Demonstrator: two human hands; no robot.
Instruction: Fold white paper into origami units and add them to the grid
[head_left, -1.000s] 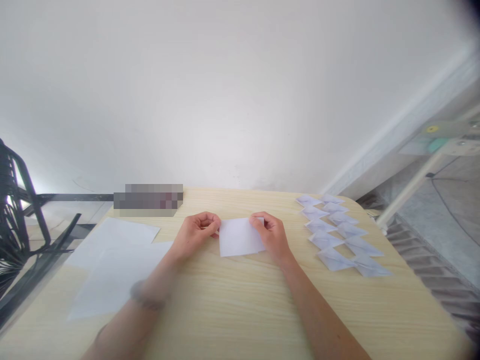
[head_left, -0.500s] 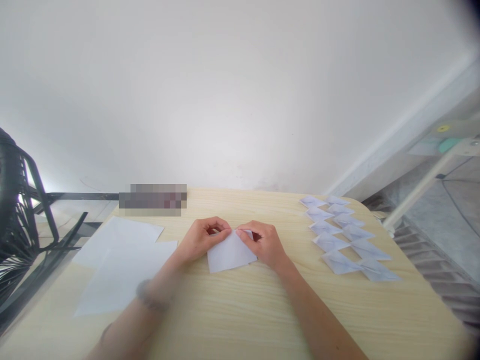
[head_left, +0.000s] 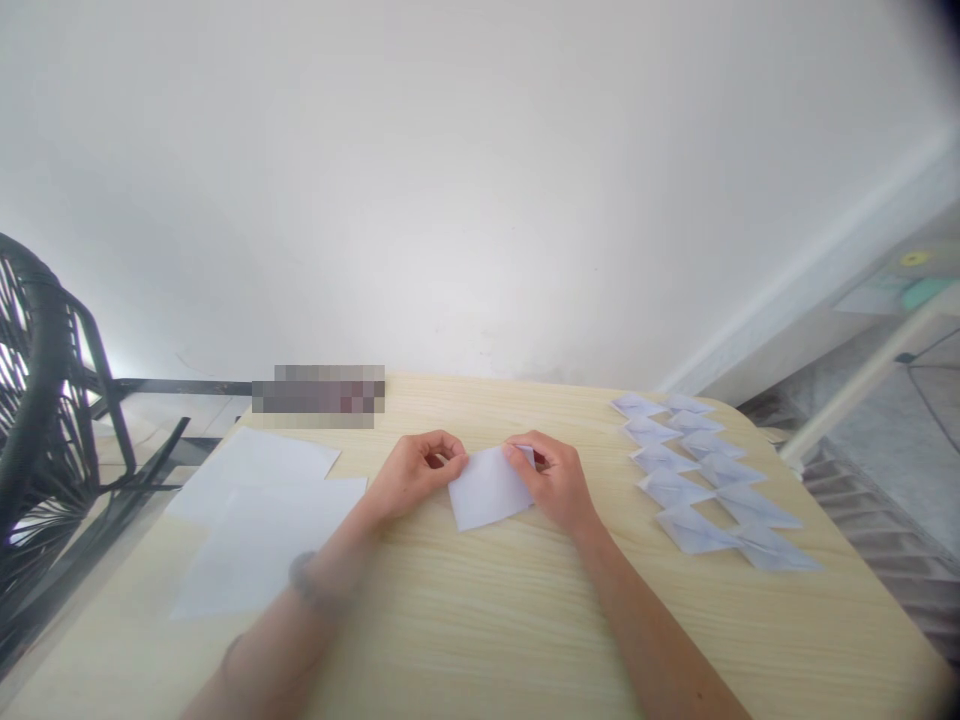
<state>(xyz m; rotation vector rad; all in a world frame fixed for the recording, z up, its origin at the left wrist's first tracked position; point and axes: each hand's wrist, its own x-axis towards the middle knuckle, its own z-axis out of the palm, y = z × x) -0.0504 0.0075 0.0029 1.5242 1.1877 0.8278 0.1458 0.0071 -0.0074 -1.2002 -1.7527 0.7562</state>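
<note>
A small white folded piece of paper [head_left: 491, 492] is held between my two hands, just above or on the middle of the table. My left hand [head_left: 424, 468] pinches its upper left corner between thumb and fingertips. On the other side, my right hand [head_left: 551, 478] grips the upper right part, thumb on the near face and fingers behind. The back of the paper is hidden.
Larger white sheets [head_left: 277, 540] lie overlapping at the left of the wooden table [head_left: 480, 630]. Two columns of folded paper shapes [head_left: 694, 528] are lined up at the right. A blurred-out object [head_left: 322, 392] sits at the back left, near a black woven chair [head_left: 45, 400].
My hands have moved slightly apart, the right one shifting right along the paper's top edge. The paper has turned a little and moved right. The whole view has shifted slightly.
</note>
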